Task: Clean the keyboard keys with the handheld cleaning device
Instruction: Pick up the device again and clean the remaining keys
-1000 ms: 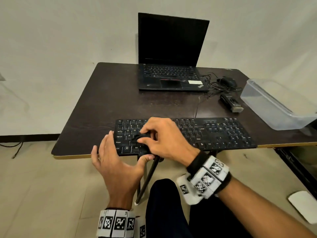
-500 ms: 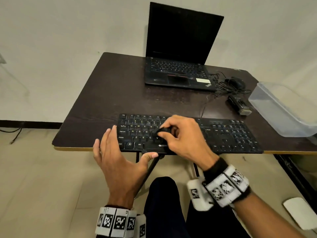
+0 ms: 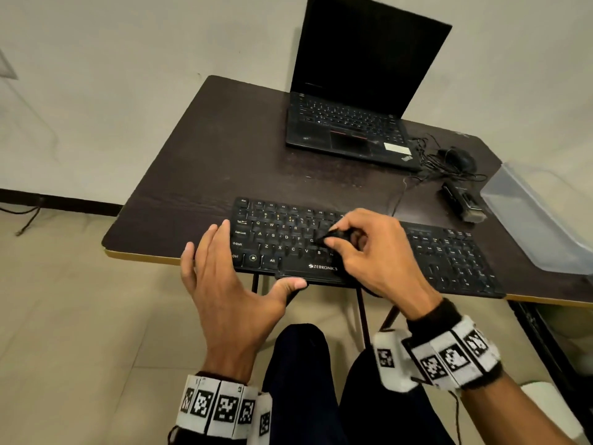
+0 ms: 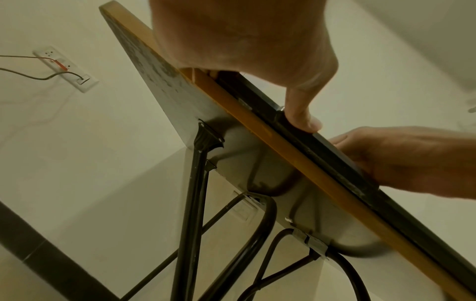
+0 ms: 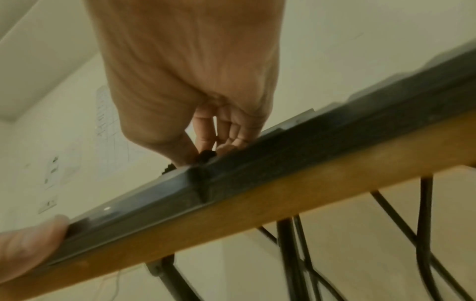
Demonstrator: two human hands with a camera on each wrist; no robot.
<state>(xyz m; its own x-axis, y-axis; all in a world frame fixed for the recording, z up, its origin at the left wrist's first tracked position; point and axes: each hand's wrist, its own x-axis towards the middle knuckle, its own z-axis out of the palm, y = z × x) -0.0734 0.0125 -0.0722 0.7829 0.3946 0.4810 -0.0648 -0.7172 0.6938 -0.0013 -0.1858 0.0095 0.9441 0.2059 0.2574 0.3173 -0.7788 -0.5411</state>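
two hands work my zebronics keyboard (image 3: 359, 248) at the table's (image 3: 205, 162) near edge: right hand (image 3: 375, 252) pinching the small black cleaning device (image 3: 333, 235) over its g-h keys, left hand (image 3: 231, 281) splayed, thumb bracing its front.

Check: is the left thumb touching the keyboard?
Touching. The left wrist view shows the left hand's thumb tip pressed against the keyboard's front edge, no gap.
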